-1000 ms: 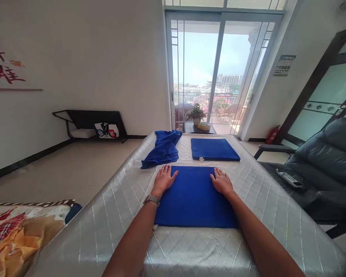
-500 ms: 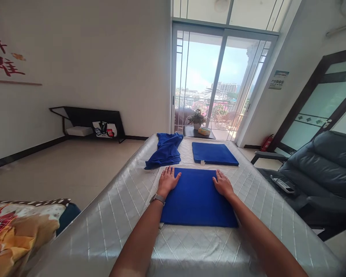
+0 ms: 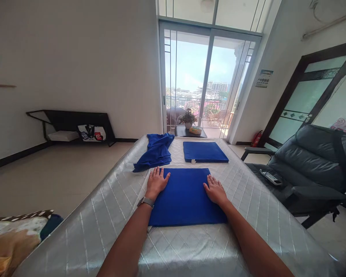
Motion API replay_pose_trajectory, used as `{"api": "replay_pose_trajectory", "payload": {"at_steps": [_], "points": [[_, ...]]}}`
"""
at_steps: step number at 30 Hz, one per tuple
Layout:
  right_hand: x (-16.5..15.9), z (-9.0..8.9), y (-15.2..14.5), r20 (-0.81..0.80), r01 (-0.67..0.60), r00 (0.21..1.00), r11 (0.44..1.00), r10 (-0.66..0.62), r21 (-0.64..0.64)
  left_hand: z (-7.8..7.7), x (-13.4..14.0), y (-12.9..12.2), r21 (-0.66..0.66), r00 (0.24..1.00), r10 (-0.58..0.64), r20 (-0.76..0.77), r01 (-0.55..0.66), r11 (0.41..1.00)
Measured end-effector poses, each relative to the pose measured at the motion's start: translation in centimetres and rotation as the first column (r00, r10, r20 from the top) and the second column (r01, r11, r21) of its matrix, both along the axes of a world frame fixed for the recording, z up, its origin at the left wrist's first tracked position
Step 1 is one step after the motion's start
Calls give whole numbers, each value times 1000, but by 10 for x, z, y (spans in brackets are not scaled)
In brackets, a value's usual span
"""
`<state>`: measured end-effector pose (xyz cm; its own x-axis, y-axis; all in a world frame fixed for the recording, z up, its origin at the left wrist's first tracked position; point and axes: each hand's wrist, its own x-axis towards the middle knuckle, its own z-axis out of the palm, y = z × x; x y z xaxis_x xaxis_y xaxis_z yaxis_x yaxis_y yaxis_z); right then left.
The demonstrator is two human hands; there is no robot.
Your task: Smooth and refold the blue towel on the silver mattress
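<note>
A flat blue rectangle of folded cloth (image 3: 187,200) lies in front of me on a silvery quilted cover (image 3: 112,215). My left hand (image 3: 157,181) rests open along its left edge, palm down, with a watch on the wrist. On the right edge lies my right hand (image 3: 215,188), also open, fingers stretched forward. Beyond it sits a neat stack of blue cloth (image 3: 205,151) with a small white tag at its near edge. To the left of that stack, a crumpled blue cloth (image 3: 155,152) lies in loose folds.
A dark padded armchair (image 3: 317,161) with a white device (image 3: 271,177) on it stands at the right. Behind the far end is a small table with a potted plant (image 3: 188,118). A black rack (image 3: 77,125) leans by the left wall. Patterned bedding (image 3: 14,238) is at lower left.
The view has turned slightly right, so everything sits further left. My right hand has slid a little nearer to me along the right edge. My left hand stays by the left edge.
</note>
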<state>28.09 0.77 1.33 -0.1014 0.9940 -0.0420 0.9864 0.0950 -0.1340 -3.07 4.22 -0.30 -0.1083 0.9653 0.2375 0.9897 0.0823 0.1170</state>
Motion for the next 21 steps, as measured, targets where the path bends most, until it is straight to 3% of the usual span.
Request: {"api": "replay_pose_trajectory", "payload": {"at_steps": [4,9,12,16,19,21], "points": [[-1,3,0,-26,2,1000,1000,-2,-12,7,3,-5,86,998,14,-67,-8,996],[-2,5,-2,-66,10,998,1000,-11,-15,22,24,-18,140,992,-106,-65,114,984],[-3,5,-3,-92,14,996,1000,-16,-14,30,59,-34,92,960,-278,-31,280,956],[-2,4,-4,-110,2,994,1000,-1,12,30,123,-52,30,852,-523,19,523,852],[1,1,-4,-92,-27,995,999,30,28,23,165,-51,30,802,-596,37,595,803],[2,0,-4,-82,-36,996,999,38,34,19,181,-43,19,822,-567,58,567,823]]}}
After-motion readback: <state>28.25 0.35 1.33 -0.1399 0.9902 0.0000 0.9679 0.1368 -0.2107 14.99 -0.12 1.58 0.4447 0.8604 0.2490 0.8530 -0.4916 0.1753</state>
